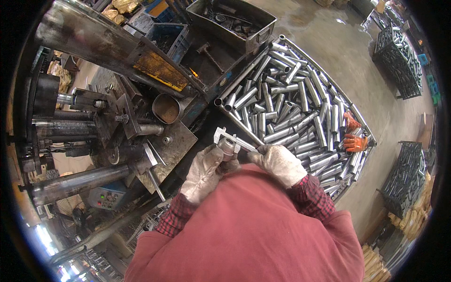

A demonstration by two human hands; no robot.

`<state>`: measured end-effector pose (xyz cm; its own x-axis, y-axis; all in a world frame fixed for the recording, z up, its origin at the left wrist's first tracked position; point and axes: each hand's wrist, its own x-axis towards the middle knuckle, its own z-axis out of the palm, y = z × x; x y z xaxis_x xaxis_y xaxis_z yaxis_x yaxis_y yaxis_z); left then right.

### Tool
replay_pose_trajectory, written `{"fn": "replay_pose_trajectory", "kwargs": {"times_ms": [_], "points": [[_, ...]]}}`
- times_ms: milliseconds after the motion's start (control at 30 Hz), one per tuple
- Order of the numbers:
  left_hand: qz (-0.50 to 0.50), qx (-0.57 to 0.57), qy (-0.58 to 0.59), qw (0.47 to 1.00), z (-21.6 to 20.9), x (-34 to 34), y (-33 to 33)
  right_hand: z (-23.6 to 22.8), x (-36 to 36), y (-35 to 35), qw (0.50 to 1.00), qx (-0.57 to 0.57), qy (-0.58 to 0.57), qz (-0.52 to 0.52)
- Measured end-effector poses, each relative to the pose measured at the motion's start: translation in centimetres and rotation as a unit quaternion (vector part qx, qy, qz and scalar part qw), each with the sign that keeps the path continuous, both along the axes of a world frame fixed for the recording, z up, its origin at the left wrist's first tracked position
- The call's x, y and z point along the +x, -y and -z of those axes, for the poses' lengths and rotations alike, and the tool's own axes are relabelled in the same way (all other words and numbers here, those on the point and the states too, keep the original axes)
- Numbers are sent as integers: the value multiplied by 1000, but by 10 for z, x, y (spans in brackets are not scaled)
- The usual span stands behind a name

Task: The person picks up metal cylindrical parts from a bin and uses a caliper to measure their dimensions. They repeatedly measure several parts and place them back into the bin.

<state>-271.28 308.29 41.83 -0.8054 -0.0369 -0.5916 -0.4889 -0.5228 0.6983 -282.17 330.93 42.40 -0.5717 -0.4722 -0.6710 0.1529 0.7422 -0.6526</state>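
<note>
My left hand (201, 175), in a pale, worn work glove, is closed round a short, round metal piece (228, 146) in front of my chest. A silver caliper (245, 143) lies with its jaws about that piece; whether both jaws touch it, I cannot tell. At the caliper's right end, my right hand (283, 165), gloved alike, is closed on the beam. Part of the metal piece is hidden by the caliper and the left fingers.
Cut metal tubes (300, 91) fill a large framed bin ahead and right, with orange gloves (354, 143) on them. To the left stands a machine with thick shafts (82, 183), a steel plate (182, 140) and a cup-like container (167, 109). A hammer (209, 57) lies farther off.
</note>
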Motion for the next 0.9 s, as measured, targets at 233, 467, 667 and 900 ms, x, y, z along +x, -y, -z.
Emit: {"fn": "replay_pose_trajectory", "kwargs": {"times_ms": [233, 467, 667, 900], "points": [[-30, 9, -86, 996, 26, 13, 3, 6, 1, 4, 999, -25, -7, -19], [-49, 30, -36, 998, 19, 12, 6, 9, -1, 8, 998, -29, -30, -55], [-30, -55, 41, 997, -1, -5, 0, 6, -1, 10, 998, -30, -38, -41], [-75, -67, 55, 993, -8, -13, -3, 7, -4, 10, 999, -36, -16, -38]]}}
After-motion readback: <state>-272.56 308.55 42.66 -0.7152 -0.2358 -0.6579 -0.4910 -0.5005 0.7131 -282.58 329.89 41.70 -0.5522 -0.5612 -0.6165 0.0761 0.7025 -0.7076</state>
